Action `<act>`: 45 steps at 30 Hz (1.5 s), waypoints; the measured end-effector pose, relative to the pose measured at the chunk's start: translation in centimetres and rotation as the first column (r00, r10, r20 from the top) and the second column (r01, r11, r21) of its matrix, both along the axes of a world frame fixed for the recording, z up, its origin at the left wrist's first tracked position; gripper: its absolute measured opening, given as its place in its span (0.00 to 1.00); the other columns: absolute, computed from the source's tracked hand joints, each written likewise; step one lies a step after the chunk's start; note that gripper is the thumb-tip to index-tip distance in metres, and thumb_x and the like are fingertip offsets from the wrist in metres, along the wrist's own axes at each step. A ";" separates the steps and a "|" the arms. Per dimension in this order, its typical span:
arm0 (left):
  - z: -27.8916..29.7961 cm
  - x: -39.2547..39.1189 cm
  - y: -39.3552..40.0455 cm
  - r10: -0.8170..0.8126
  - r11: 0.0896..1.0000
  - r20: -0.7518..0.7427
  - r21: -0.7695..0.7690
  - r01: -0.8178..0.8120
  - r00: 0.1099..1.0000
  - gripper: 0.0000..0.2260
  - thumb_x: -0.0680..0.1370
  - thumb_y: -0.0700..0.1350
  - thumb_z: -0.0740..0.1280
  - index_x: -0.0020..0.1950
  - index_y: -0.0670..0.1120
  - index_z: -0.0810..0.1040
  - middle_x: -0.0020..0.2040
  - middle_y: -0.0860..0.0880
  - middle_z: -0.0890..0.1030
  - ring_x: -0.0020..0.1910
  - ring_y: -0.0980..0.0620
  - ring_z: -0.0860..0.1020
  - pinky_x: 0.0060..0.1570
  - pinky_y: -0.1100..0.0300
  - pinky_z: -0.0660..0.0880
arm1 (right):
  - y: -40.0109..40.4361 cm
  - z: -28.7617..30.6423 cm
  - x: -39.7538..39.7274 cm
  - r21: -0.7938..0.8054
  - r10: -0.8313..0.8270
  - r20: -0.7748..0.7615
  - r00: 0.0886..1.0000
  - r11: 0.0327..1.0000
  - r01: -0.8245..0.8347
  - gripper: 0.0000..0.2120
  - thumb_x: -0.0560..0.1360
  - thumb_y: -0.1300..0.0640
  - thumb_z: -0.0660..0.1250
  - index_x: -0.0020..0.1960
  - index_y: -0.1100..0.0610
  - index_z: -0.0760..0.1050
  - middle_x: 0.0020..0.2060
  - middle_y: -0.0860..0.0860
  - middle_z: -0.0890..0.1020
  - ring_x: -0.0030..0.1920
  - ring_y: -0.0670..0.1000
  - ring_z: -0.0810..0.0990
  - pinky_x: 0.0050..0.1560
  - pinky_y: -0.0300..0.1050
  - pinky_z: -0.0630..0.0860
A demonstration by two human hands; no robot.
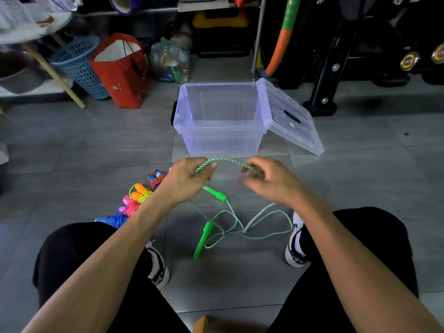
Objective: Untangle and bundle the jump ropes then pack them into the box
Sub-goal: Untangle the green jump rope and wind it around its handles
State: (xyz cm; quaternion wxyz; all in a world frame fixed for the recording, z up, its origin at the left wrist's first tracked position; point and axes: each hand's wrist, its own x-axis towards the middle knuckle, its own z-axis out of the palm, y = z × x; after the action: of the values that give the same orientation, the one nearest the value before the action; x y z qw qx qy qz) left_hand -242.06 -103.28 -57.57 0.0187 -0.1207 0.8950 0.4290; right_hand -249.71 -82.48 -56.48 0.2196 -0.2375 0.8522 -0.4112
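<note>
Grey floor tiles [96, 145] run under a cluttered storage corner, seen from above by a seated person.

Centre of it all is the green rope [225, 161], a twisted green-and-white cord arched between both hands just in front of the box. The left hand [189, 179] has its fingers curled round one end of the arch; the right hand [266, 179] pinches the other end, though it is blurred (so the exact finger placement cannot be told). Below the hands the rest of the cord lies in loose, crossing loops on the tiles, with one green handle [203, 239] lying on the floor and the other [216, 194] just under the left hand.

Left of the left forearm sit four bundled ropes in a row: red [156, 179], yellow [139, 192], pink [131, 205] and blue [115, 218].

Beyond the hands stands the clear box [219, 140], open, nothing visible inside; its lid [290, 116] leans tilted against the right wall.

Two shoes [296, 248] flank the loose loops, black trousers above them.

Farther back are a red bag [122, 73], a blue basket [79, 66], a plastic sack [170, 61] of bright items, and an orange-and-green foam tube [281, 42] beside dark gym gear.
</note>
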 end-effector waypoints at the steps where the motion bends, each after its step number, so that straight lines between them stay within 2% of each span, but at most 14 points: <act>1: 0.5 0.1 0.4 -0.036 0.999 -0.006 0.033 0.037 0.999 0.16 0.80 0.52 0.66 0.37 0.43 0.75 0.28 0.47 0.76 0.23 0.57 0.64 0.28 0.62 0.66 | -0.3 -0.2 0.4 -0.016 0.060 0.062 0.996 0.998 -0.059 0.07 0.74 0.49 0.71 0.47 0.52 0.77 0.32 0.47 0.77 0.32 0.46 0.72 0.36 0.41 0.69; 5: 0.8 0.6 0.3 -0.133 0.977 0.093 0.180 0.115 0.987 0.18 0.77 0.50 0.70 0.39 0.35 0.75 0.27 0.48 0.63 0.25 0.54 0.60 0.25 0.64 0.58 | -0.6 0.5 0.5 -0.161 0.029 0.096 0.995 0.987 -0.014 0.12 0.78 0.52 0.68 0.38 0.58 0.77 0.22 0.43 0.65 0.25 0.43 0.62 0.29 0.39 0.60; 9: -0.6 0.2 -1.4 -0.074 0.997 0.147 0.046 0.068 0.986 0.22 0.77 0.59 0.66 0.39 0.40 0.78 0.36 0.37 0.71 0.28 0.53 0.67 0.31 0.58 0.66 | 0.2 0.7 -0.4 -0.116 -0.134 0.081 0.988 0.983 0.143 0.14 0.76 0.54 0.68 0.33 0.56 0.72 0.22 0.44 0.66 0.24 0.43 0.62 0.30 0.40 0.61; 12: -0.4 0.6 -1.0 -0.100 0.995 0.096 0.002 0.100 0.990 0.17 0.78 0.55 0.66 0.40 0.43 0.79 0.38 0.38 0.76 0.27 0.56 0.68 0.31 0.60 0.68 | 0.2 0.4 -0.2 -0.130 -0.055 0.152 0.987 0.989 0.075 0.12 0.76 0.54 0.67 0.35 0.54 0.77 0.25 0.48 0.68 0.27 0.46 0.64 0.34 0.42 0.62; 17: 0.5 1.2 0.5 -0.192 0.956 -0.030 0.222 0.194 0.981 0.05 0.78 0.45 0.69 0.42 0.50 0.81 0.32 0.48 0.77 0.32 0.56 0.74 0.37 0.61 0.72 | -0.3 0.3 0.7 -0.102 0.119 0.115 0.986 0.989 -0.107 0.11 0.79 0.54 0.65 0.41 0.57 0.80 0.23 0.45 0.72 0.28 0.45 0.67 0.33 0.41 0.64; 20: -1.2 0.4 -1.6 -0.042 0.985 0.138 -0.161 0.065 0.989 0.08 0.78 0.44 0.68 0.39 0.51 0.80 0.35 0.49 0.79 0.30 0.58 0.74 0.39 0.60 0.70 | 0.1 -0.2 0.2 -0.025 0.105 0.072 0.992 0.994 -0.103 0.12 0.76 0.50 0.68 0.41 0.58 0.80 0.33 0.57 0.81 0.32 0.45 0.72 0.38 0.42 0.69; 23: -2.5 0.9 -3.4 0.052 0.848 0.395 -0.503 0.169 0.917 0.10 0.77 0.46 0.65 0.57 0.52 0.81 0.57 0.48 0.80 0.55 0.47 0.78 0.56 0.54 0.74 | 0.7 -0.4 -0.3 -0.033 0.074 0.045 0.996 0.997 -0.073 0.12 0.76 0.50 0.68 0.39 0.58 0.78 0.30 0.57 0.76 0.32 0.46 0.70 0.38 0.44 0.69; 26: -1.7 1.4 -0.5 -0.279 0.925 0.116 -0.233 0.300 0.953 0.19 0.76 0.51 0.70 0.66 0.52 0.76 0.59 0.56 0.78 0.57 0.56 0.76 0.59 0.62 0.70 | 0.1 -0.5 0.2 -0.019 0.110 0.011 0.994 0.994 -0.109 0.11 0.77 0.50 0.68 0.40 0.56 0.78 0.32 0.57 0.78 0.31 0.46 0.70 0.36 0.44 0.69; 29: -1.8 1.2 2.8 -0.364 0.910 -0.126 -0.260 0.323 0.923 0.13 0.79 0.54 0.62 0.52 0.47 0.81 0.42 0.51 0.82 0.40 0.48 0.79 0.40 0.56 0.75 | -0.8 -0.8 0.8 0.012 0.147 -0.008 0.989 0.989 -0.147 0.10 0.77 0.51 0.68 0.41 0.56 0.79 0.32 0.54 0.79 0.30 0.45 0.70 0.34 0.44 0.67; 33: -4.2 0.0 -0.8 0.041 0.685 0.350 -0.692 0.229 0.936 0.15 0.81 0.49 0.60 0.66 0.50 0.75 0.65 0.43 0.77 0.62 0.41 0.76 0.53 0.51 0.75 | 0.0 -0.8 0.1 0.011 0.099 -0.008 0.995 0.995 -0.099 0.11 0.76 0.50 0.69 0.39 0.55 0.79 0.33 0.57 0.81 0.31 0.46 0.72 0.36 0.43 0.70; 36: -4.9 0.2 -2.5 0.182 0.686 0.515 -0.677 0.267 0.838 0.22 0.79 0.48 0.62 0.73 0.49 0.67 0.70 0.44 0.72 0.64 0.42 0.75 0.59 0.50 0.73 | 0.7 -0.7 -0.1 0.013 0.096 -0.007 0.995 0.995 -0.096 0.11 0.77 0.50 0.68 0.39 0.55 0.78 0.29 0.47 0.77 0.30 0.43 0.71 0.37 0.41 0.69; 41: -3.0 0.3 2.6 -0.367 0.895 0.103 -0.231 0.381 0.924 0.15 0.77 0.56 0.66 0.60 0.50 0.78 0.52 0.49 0.83 0.48 0.48 0.80 0.51 0.52 0.77 | -0.3 -1.0 0.4 0.073 0.134 -0.050 0.990 0.989 -0.130 0.10 0.77 0.49 0.67 0.42 0.53 0.79 0.37 0.54 0.82 0.36 0.54 0.78 0.41 0.49 0.74; 43: -3.1 0.0 3.2 -0.295 0.917 0.020 -0.274 0.289 0.955 0.13 0.78 0.53 0.61 0.49 0.47 0.80 0.43 0.48 0.84 0.43 0.44 0.80 0.44 0.50 0.78 | -0.5 -0.9 0.6 0.071 0.134 -0.051 0.990 0.989 -0.130 0.10 0.77 0.49 0.67 0.42 0.54 0.78 0.34 0.52 0.80 0.32 0.50 0.74 0.37 0.47 0.72; 45: -3.6 -0.7 1.7 -0.102 0.891 0.093 -0.433 0.132 0.990 0.10 0.79 0.48 0.60 0.51 0.47 0.80 0.49 0.45 0.83 0.49 0.40 0.80 0.47 0.49 0.77 | -0.3 -0.9 0.6 0.087 0.131 -0.037 0.991 0.988 -0.128 0.09 0.77 0.50 0.67 0.42 0.55 0.78 0.29 0.47 0.76 0.29 0.45 0.69 0.34 0.43 0.68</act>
State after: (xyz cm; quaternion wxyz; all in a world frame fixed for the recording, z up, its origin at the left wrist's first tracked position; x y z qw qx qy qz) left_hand -242.73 -101.55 -61.22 0.0470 -0.0819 0.9731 0.2103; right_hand -249.09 -82.73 -57.34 0.2373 -0.2917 0.8560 -0.3547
